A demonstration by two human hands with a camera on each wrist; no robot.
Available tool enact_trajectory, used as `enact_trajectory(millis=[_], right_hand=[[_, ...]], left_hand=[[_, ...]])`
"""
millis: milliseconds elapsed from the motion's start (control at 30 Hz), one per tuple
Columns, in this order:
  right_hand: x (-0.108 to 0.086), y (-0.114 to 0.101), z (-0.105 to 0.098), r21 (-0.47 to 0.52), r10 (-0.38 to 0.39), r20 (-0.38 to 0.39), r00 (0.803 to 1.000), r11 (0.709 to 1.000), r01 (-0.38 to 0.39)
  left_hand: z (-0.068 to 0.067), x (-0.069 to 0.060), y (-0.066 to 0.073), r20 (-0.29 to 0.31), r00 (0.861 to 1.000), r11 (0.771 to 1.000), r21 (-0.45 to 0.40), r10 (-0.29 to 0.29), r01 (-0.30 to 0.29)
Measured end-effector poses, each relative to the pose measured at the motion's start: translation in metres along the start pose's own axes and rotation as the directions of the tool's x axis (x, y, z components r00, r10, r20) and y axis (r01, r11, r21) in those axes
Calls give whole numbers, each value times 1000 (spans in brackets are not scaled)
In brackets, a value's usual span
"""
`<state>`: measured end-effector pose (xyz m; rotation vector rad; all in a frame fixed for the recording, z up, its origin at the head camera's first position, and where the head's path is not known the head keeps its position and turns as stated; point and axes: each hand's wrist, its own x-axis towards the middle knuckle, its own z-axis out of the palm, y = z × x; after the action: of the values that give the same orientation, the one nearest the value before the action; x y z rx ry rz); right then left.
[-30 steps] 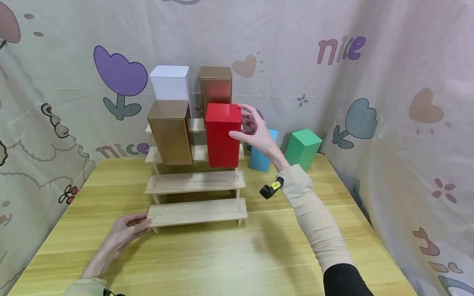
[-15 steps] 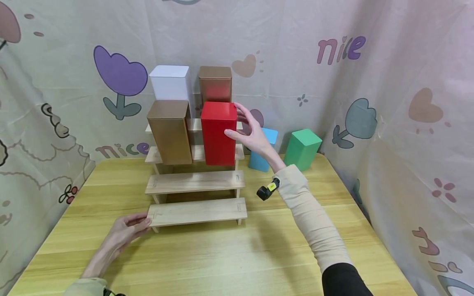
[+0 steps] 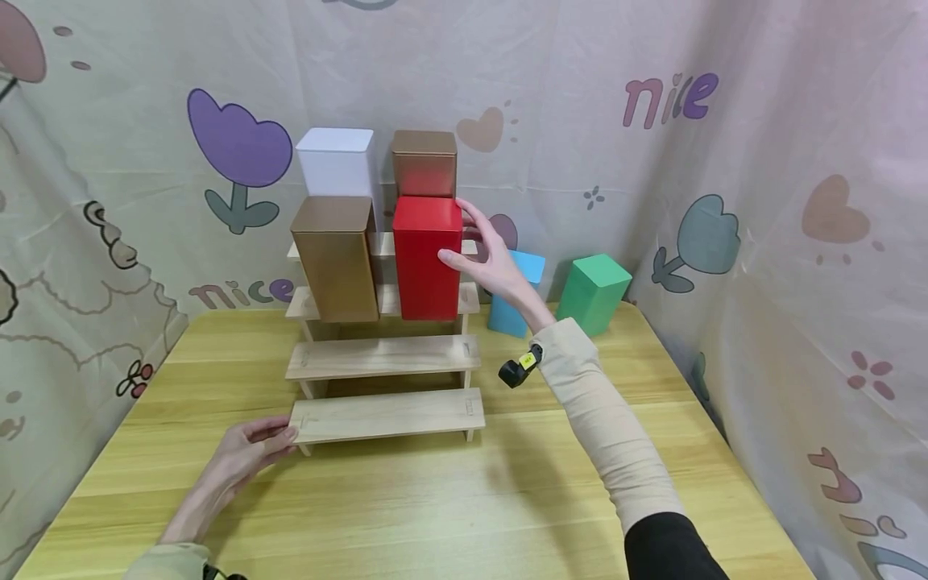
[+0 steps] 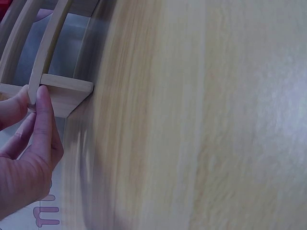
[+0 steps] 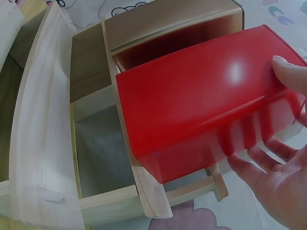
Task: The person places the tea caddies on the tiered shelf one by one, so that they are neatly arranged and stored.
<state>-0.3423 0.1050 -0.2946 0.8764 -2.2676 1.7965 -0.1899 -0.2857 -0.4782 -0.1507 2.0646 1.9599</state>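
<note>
1. The right hand (image 3: 495, 259) grips the red box (image 3: 428, 262) from its right side, thumb on the near face, fingers bent along the right side.
2. The red box is upright at the right of the second-highest tier, right of the gold box (image 3: 337, 270).
3. The left hand (image 3: 242, 453) pinches the wooden shelf (image 3: 387, 416) at its lowest board's left end, between thumb and fingers.
4. On the far top tier are a white box (image 3: 337, 165), left, and a brown box (image 3: 424, 165), right.
5. A blue box (image 3: 507, 318) and a green box (image 3: 594, 296) are right of the shelf.
</note>
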Motion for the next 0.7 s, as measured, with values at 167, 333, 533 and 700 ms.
enact_trajectory(millis=[167,333,533,700], right_hand=[[2,1,-1,-14,8,2,1000,1000,-8],[4,3,-2,-11,9,7,1000,1000,-9],[4,3,-3,-10,8,15,1000,1000,-8],[5,3,-4,-20,17,20,1000,1000,-17]], left_hand=[[0,-1,1,1,1000,1000,13,-2,2],[0,0,1,0,1000,1000,13,-11,11],[0,0,1,6,1000,1000,11,-12,11],[0,0,1,-1,1000,1000,12,-1,1]])
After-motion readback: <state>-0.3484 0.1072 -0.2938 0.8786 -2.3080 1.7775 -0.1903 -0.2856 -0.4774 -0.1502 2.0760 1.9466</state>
